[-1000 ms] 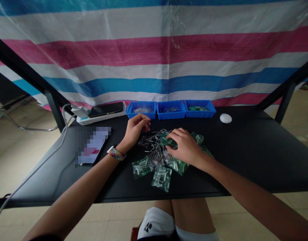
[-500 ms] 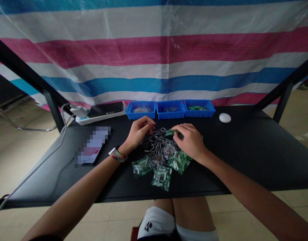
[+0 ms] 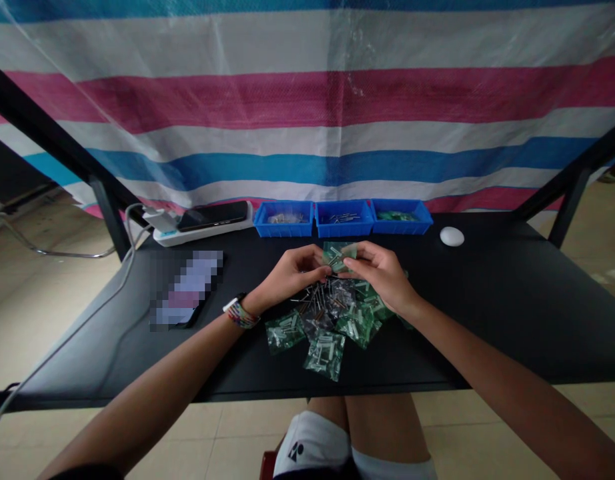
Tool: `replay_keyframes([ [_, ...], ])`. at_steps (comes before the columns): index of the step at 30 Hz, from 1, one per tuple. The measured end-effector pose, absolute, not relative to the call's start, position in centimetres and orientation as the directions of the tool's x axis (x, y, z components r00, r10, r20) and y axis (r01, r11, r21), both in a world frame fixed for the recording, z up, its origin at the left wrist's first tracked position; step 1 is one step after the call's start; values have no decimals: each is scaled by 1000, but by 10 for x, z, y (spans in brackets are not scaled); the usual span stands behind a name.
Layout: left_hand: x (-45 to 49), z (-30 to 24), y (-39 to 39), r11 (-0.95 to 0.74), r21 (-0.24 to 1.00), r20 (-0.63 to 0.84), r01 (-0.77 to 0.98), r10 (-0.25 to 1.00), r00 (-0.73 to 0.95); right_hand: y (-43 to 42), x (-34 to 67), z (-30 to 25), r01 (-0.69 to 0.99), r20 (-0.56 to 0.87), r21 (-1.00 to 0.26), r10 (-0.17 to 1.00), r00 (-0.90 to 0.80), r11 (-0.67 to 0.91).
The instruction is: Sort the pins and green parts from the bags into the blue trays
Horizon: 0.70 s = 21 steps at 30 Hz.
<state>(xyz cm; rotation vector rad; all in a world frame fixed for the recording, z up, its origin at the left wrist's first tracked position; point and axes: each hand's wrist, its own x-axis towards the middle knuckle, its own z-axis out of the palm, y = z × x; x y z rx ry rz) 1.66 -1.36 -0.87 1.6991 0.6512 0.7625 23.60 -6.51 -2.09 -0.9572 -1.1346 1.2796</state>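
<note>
Between my two hands is a small green plastic bag with slim metal pieces showing in it. My left hand pinches its left side, thumb pointing inward. My right hand grips the right side between thumb and fingers. Below them on the black table lies a pile of loose metal pins, partly covered by my left hand. Clear bags with small parts rest against the pile. Several filled green bags are spread in front and to the right.
Three blue bins stand in a row at the back: the left bin, the middle bin and the right bin, each holding small items. A white mouse-like object sits right. A power strip and a phone are left.
My right hand has lifted a green bag up from the pile's far side toward the middle. My left hand has moved right and closed on the bag's other side.
</note>
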Motion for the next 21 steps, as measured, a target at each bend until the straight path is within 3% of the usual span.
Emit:
replay_keyframes([
  [8,13,-10,-13,-265,960,149,84,746,649,-69,234,-17,-188,55,-982,983,-174,21],
  [14,11,-6,-14,-222,973,127,62,739,661,-71,234,-17,-158,103,-984,985,-140,81],
  [18,10,-7,-12,-165,985,91,44,726,682,-74,235,-14,5,300,-954,953,-53,300],
  [21,11,-7,-12,-97,995,53,21,701,711,-78,236,-8,208,547,-811,835,-65,547],
])
